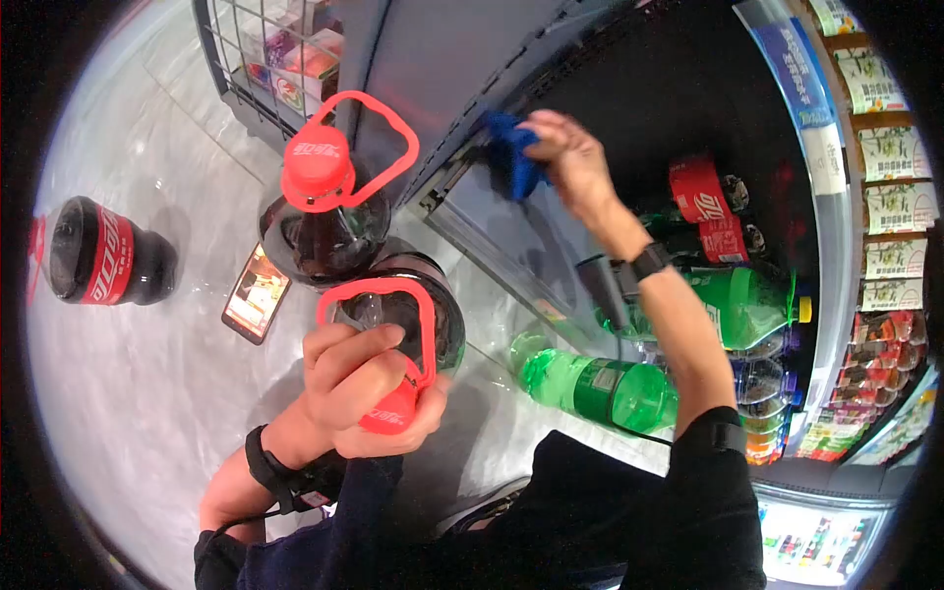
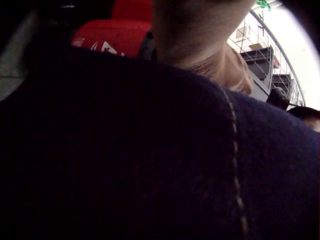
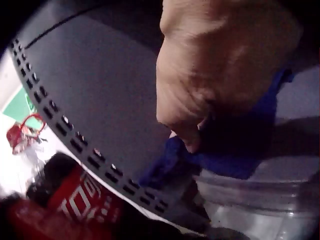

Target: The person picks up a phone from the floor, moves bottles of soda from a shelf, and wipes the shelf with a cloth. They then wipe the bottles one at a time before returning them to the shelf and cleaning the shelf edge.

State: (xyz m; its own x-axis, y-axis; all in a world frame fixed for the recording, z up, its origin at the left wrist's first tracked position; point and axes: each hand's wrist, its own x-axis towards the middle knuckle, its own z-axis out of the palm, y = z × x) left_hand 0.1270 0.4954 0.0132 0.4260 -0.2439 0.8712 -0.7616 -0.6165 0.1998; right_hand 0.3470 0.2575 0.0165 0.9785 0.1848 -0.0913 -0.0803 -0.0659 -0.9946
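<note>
We see left hand (image 1: pixel 359 379) gripping red cap (image 1: pixel 393 413) of cola bottle (image 1: pixel 418 305); right hand (image 1: pixel 570 147) pressing blue cloth (image 1: pixel 511 152) on grey shelf (image 1: pixel 511 236).

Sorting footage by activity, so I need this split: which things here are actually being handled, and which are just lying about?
In hand:
- blue cloth, gripped by the right hand against the grey shelf
- cola bottle, its red cap held by the left hand

Lying about:
- second upright cola bottle
- cola bottle on its side
- phone
- green bottle
</note>
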